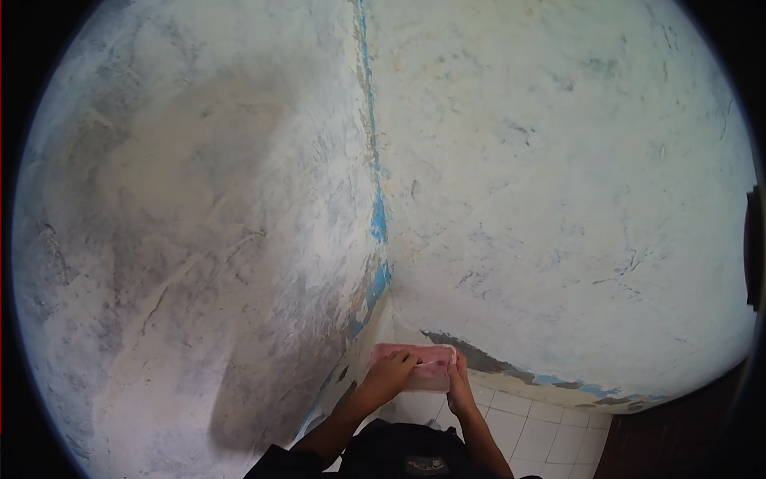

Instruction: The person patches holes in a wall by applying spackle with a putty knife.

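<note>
Low in the corner between two walls, I hold a pink, box-shaped tub point(437, 351) with a whitish smeared edge. My right hand point(458, 389) grips its right side, the thumb up near the top corner. My left hand point(390, 376) is over the tub's left and middle part, its fingers curled together. A thin pale strip shows by those fingertips; whether it is a tool or a smear I cannot tell. The tub's contents are mostly hidden by the left hand.
The left wall point(199, 239) is patchy grey and white, with my shadow on it. The right wall point(558, 199) is off-white with scuffs. Blue paint point(378, 219) runs down the corner. White floor tiles point(538, 435) lie below, beside a dark brown surface point(662, 435) at lower right.
</note>
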Tool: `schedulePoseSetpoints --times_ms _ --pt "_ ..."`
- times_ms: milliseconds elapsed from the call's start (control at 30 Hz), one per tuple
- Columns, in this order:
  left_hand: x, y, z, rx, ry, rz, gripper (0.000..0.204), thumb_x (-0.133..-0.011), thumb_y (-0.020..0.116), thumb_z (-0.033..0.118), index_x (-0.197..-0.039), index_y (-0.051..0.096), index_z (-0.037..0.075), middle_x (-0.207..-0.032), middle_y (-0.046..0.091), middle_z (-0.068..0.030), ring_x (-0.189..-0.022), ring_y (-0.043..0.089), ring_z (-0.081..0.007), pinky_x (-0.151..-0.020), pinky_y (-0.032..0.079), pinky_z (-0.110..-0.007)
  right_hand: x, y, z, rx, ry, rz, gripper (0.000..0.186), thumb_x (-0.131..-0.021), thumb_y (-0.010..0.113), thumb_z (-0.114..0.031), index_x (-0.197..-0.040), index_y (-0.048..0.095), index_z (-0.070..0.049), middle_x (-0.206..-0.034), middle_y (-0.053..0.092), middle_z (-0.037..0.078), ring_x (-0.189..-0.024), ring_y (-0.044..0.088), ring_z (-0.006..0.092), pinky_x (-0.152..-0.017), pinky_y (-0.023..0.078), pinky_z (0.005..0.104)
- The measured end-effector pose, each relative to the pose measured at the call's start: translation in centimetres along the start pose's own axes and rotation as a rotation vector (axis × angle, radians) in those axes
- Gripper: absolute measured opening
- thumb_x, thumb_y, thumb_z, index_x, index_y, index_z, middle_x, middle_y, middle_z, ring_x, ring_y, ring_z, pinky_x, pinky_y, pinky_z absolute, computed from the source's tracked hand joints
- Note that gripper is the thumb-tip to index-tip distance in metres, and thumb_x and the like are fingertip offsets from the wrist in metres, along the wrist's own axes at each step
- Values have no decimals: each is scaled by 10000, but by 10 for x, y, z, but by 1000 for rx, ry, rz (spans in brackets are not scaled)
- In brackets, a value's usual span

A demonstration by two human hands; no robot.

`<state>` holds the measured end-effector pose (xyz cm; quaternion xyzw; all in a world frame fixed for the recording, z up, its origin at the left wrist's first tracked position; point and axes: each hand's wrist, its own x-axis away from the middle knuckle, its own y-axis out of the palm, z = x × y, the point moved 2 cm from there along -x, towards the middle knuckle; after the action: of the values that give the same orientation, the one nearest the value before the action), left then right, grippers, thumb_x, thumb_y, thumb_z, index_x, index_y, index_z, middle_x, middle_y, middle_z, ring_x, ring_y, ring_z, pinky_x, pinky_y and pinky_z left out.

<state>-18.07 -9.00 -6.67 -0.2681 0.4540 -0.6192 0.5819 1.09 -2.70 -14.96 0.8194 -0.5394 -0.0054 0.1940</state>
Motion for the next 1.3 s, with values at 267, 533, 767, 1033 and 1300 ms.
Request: schedulePoseSetpoints --times_ms 267,533,767,1033,1300 --pt "-27 -27 15 65 -75 52 237 -851 652 56 -1085 688 71 -1049 692 -138 -1031 662 -346 -878 526 -460 -10 -10 -25 -22 -35 16 563 -1083 442 -493 -1528 325 -168 -1447 452 93 -1340 468 227 -1076 447 405" --pt "-37 -12 35 80 53 233 194 -850 675 100 -1036 730 101 -994 742 -100 -957 712 -308 -822 555 -405 -8 -12 -37 -109 -16 -14 561 -1093 456 -413 -1542 327 -101 -1474 440 104 -1387 398 224 -1166 317 372" --pt "-21 -11 29 152 79 -71 235 -824 679 91 -1052 732 114 -999 743 -64 -971 706 -287 -853 540 -413 -7 -19 -33 -102 19 -49 583 -1088 452 -455 -1544 331 -112 -1499 428 102 -1401 397 226 -1168 326 382" --pt "-37 -38 22 119 -85 219 207 -882 632 77 -1068 722 77 -1006 726 -149 -949 681 -363 -807 540 -462 -3 -12 -42 -132 -65 -28 582 -1086 442 -483 -1531 346 -121 -1486 437 96 -1389 418 219 -1146 364 386" --pt "-22 -16 35 252 -106 -25 185 -887 627 101 -1049 707 67 -972 716 -152 -941 678 -371 -812 532 -474 0 -8 -41 -181 -40 -3 590 -1083 436 -497 -1531 343 -125 -1477 443 89 -1377 434 233 -1141 372 403"
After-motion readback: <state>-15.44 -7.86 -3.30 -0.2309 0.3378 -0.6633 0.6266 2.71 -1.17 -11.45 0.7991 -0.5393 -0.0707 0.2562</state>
